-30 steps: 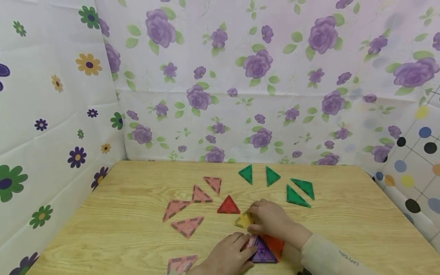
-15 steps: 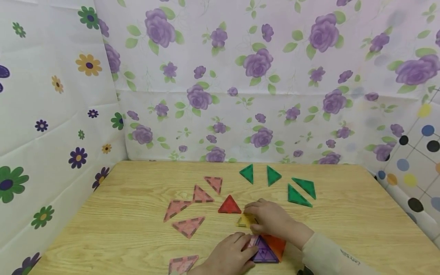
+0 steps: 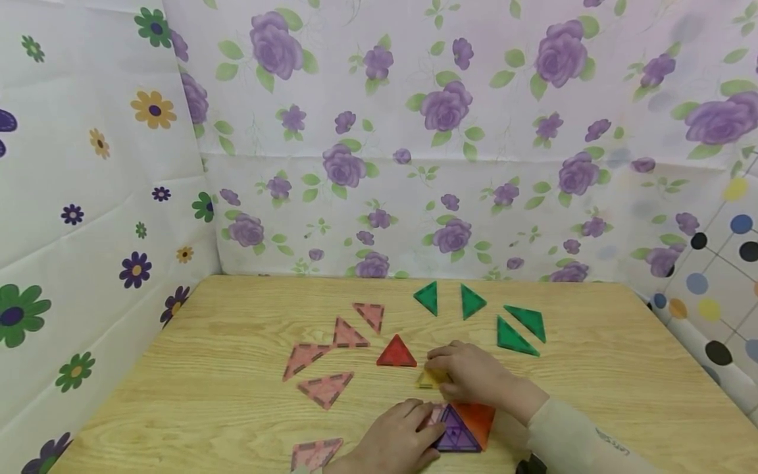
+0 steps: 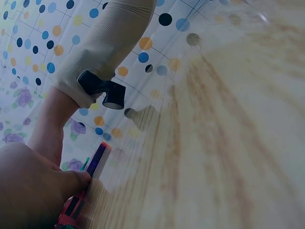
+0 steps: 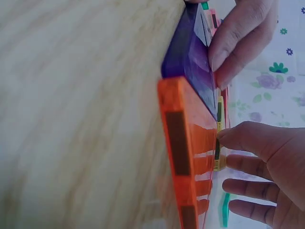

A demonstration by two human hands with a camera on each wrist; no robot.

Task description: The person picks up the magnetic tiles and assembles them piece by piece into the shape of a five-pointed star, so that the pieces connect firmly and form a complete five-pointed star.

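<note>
Yellow plastic triangle [image 3: 426,378], pinched by the right hand [image 3: 472,374], shifted toward the desk [image 3: 598,368]'s right edge, likely for alignment, the left hand [image 3: 392,436] gripping a purple plastic triangle [image 3: 454,433].

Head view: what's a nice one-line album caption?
Left hand holding a purple triangular tile, right hand holding a yellow triangular tile, four green triangular tiles beyond.

A creased rose cloth [image 3: 393,118] hangs behind the wood-grained table [image 3: 195,368] before me, purple blooms on white; to my left a daisy cloth [image 3: 97,247], to my right a dotted cloth [image 3: 725,296].
</note>
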